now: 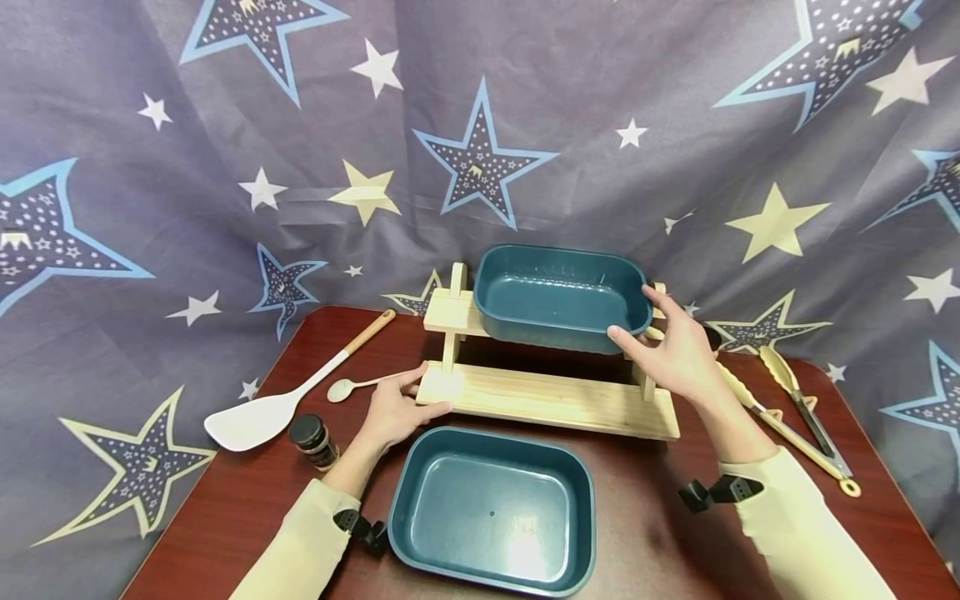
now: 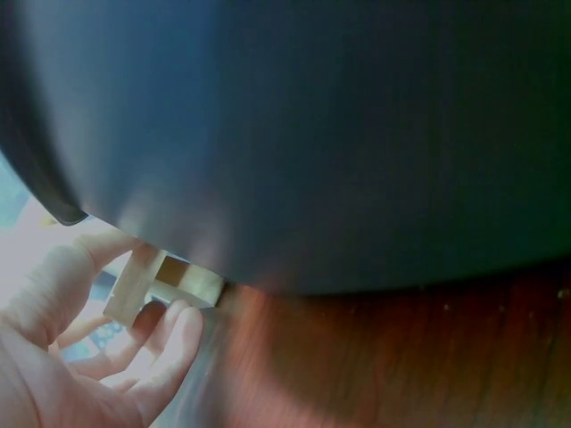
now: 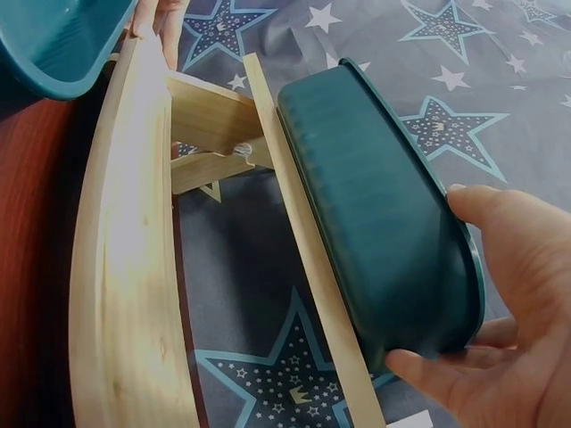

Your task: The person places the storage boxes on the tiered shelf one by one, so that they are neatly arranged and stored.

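Note:
A two-tier wooden rack (image 1: 547,402) stands toward the back of the table. On its upper tier sits a teal plastic bin (image 1: 551,332), and my right hand (image 1: 678,354) grips the bin's right end, thumb at the front corner and fingers round the far side. In the right wrist view the bin's wall (image 3: 366,205) rests against the upper board. My left hand (image 1: 393,412) holds the left end of the lower board; the left wrist view shows thumb and fingers about that wooden end (image 2: 136,283). A second teal bin (image 1: 491,517) lies in front of the rack.
Left on the table are a white spatula (image 1: 258,421) with a wooden handle, a small spoon (image 1: 341,389) and a dark-lidded jar (image 1: 315,440). Tongs (image 1: 806,417) lie at the right. A star-patterned cloth (image 1: 480,50) hangs behind the table.

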`<state>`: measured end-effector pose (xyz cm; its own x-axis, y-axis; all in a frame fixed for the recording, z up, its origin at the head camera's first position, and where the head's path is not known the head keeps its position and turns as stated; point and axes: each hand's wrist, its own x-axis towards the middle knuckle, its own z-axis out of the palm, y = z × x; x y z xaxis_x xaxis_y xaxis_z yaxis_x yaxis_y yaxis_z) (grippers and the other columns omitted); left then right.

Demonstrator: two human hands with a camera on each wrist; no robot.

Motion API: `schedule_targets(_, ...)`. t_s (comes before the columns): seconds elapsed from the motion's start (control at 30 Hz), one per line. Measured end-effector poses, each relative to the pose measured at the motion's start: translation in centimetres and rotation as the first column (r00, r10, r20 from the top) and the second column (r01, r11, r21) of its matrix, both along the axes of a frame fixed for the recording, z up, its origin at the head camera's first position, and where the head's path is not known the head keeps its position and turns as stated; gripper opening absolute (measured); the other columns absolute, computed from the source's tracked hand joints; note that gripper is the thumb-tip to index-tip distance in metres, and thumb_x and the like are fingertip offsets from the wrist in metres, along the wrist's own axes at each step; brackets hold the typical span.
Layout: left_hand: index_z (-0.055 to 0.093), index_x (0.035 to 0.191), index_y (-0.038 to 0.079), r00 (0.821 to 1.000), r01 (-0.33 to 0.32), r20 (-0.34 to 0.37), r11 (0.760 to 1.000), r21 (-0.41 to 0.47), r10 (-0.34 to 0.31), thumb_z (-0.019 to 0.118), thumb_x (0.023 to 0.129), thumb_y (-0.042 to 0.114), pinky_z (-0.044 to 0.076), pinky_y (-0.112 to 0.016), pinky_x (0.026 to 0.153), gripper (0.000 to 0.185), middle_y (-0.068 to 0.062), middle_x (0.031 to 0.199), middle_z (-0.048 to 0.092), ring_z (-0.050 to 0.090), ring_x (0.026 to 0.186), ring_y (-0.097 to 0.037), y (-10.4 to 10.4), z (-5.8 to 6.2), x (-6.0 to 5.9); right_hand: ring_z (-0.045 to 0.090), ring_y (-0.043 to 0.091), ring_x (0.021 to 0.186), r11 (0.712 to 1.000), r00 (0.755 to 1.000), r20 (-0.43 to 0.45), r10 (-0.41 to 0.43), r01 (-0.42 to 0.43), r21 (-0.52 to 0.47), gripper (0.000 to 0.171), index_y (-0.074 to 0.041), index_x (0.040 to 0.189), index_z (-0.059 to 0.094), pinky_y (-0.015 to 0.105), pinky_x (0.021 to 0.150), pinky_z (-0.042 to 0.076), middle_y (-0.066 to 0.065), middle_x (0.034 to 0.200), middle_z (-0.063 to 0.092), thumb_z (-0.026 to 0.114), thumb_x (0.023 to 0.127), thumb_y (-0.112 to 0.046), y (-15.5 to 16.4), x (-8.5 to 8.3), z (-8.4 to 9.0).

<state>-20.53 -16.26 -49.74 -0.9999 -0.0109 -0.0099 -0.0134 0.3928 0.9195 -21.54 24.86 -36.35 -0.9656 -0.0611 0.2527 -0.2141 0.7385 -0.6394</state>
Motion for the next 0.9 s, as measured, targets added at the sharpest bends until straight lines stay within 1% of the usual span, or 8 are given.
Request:
schedule_targets(0.13, 0.055, 0.155, 0.008, 1.000, 0.000, -0.003, 1.000, 0.003, 0.000, 0.098, 0.077, 0.017, 0.056, -0.027, 0.056, 0.089, -0.020, 0.096, 0.079, 0.072, 0.057, -0.020, 0.05, 0.06, 0.00, 0.066, 0.045, 0.130, 1.000, 1.000, -0.013, -0.007, 0.007, 0.009, 0.092, -0.007, 0.167, 0.034, 0.061, 0.107, 0.052, 0.026, 0.165, 0.043, 0.077, 0.096, -0.047, 0.07, -0.05, 0.03)
schedule_targets(0.33, 0.054, 0.156, 0.008, 1.000, -0.002, 0.008, 1.000, -0.005, 0.002, 0.098, 0.077, 0.018, 0.055, -0.027, 0.056, 0.090, -0.019, 0.096, 0.079, 0.072, 0.058, -0.019, 0.12, 0.06, 0.04, 0.065, 0.045, 0.131, 1.000, 1.000, -0.026, -0.013, 0.013, 0.008, 0.091, -0.007, 0.167, 0.035, 0.061, 0.107, 0.052, 0.026, 0.166, 0.042, 0.078, 0.096, -0.045, 0.14, -0.16, -0.12)
schedule_targets(0.6, 0.054, 0.156, 0.009, 1.000, -0.004, 0.009, 1.000, -0.007, 0.004, 0.097, 0.078, 0.019, 0.054, -0.027, 0.056, 0.090, -0.019, 0.096, 0.079, 0.073, 0.059, -0.023, 0.06, 0.09, 0.09, 0.061, 0.046, 0.137, 0.999, 0.999, -0.044, -0.029, 0.030, 0.028, 0.091, -0.007, 0.166, 0.037, 0.063, 0.113, 0.047, 0.025, 0.166, 0.043, 0.078, 0.095, -0.047, 0.06, -0.35, -0.40)
schedule_targets(0.9, 0.053, 0.156, 0.008, 1.000, -0.005, 0.008, 1.000, -0.001, 0.005, 0.097, 0.078, 0.019, 0.054, -0.027, 0.056, 0.090, -0.019, 0.095, 0.079, 0.072, 0.058, -0.022, 0.09, -0.01, 0.09, 0.054, 0.048, 0.143, 0.999, 0.998, -0.050, -0.038, 0.039, 0.037, 0.091, -0.008, 0.167, 0.036, 0.065, 0.115, 0.042, 0.027, 0.165, 0.043, 0.076, 0.096, -0.049, -0.07, -0.49, -0.52)
